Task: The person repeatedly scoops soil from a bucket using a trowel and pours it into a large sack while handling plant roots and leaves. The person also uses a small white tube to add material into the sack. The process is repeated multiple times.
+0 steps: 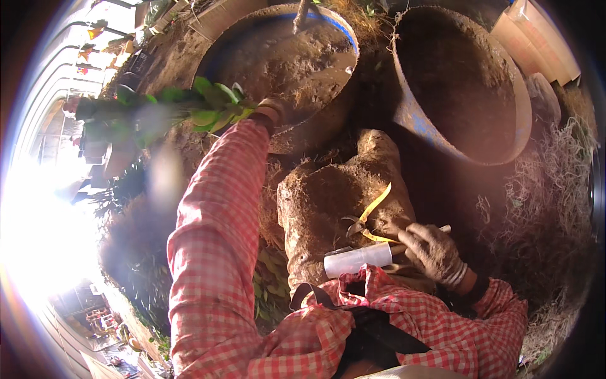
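Observation:
My left hand (271,111), in a muddy glove, is at the near rim of a blue-lined tub (354,45) of muddy water. It is closed around the stem of a leafy plant (208,106); leaves extend left and roots show over the mud on the right. My fingers are mostly hidden. My right hand (433,251), also in a muddy glove, rests by my lap over a stick or wooden handle (445,229). Its fingertips are close to yellow-handled pruning shears (375,203) lying on my mud-caked clothing. A roll of translucent film (358,260) lies below the shears.
A second large tub (416,118), dark inside, stands at the upper right, with cardboard (535,42) behind it. A stick (301,16) stands in the mud tub. Tangled roots (544,189) lie on the right. Leafy plants (137,256) are at the left, beside strong glare.

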### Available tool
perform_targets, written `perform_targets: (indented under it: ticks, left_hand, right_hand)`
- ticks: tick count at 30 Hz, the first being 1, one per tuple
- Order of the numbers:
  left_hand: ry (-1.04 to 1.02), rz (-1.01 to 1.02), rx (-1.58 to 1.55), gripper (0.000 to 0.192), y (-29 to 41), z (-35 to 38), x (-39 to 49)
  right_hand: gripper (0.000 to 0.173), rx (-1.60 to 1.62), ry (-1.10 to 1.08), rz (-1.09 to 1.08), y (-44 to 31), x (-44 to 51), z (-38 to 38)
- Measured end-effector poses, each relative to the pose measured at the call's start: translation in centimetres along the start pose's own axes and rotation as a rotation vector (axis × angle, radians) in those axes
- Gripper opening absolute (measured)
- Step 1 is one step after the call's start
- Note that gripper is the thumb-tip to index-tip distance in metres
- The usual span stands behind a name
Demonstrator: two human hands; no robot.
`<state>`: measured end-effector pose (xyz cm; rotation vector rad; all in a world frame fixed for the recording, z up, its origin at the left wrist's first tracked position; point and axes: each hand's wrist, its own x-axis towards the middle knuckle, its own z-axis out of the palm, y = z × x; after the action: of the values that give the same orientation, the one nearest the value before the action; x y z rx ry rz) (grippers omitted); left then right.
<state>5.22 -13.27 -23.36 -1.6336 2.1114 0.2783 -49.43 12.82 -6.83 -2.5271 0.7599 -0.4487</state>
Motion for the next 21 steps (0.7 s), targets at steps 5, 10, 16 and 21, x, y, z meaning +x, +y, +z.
perform_targets:
  ticks: [5, 10, 16, 21]
  left_hand:
    - [0.296, 0.515, 0.136, 0.039, -4.8, -2.8, -6.7]
    - [0.181, 0.121, -0.766, 0.038, -3.5, -4.2, -12.9]
    - [0.265, -0.026, -1.584, 0.022, 0.6, 0.1, -20.0]
    - [0.245, -0.251, -1.854, 0.027, 3.3, 3.7, -20.9]
  right_hand:
    - [0.053, -0.144, -0.218, -0.076, -1.3, -0.2, 2.3]
    - [0.06, -0.337, -0.251, -0.095, -1.9, 1.1, 4.7]
    - [0.071, -0.328, -0.045, -0.178, -2.0, 1.7, 5.9]
    - [0.075, -0.303, -0.304, -0.153, -2.3, 2.5, 4.9]
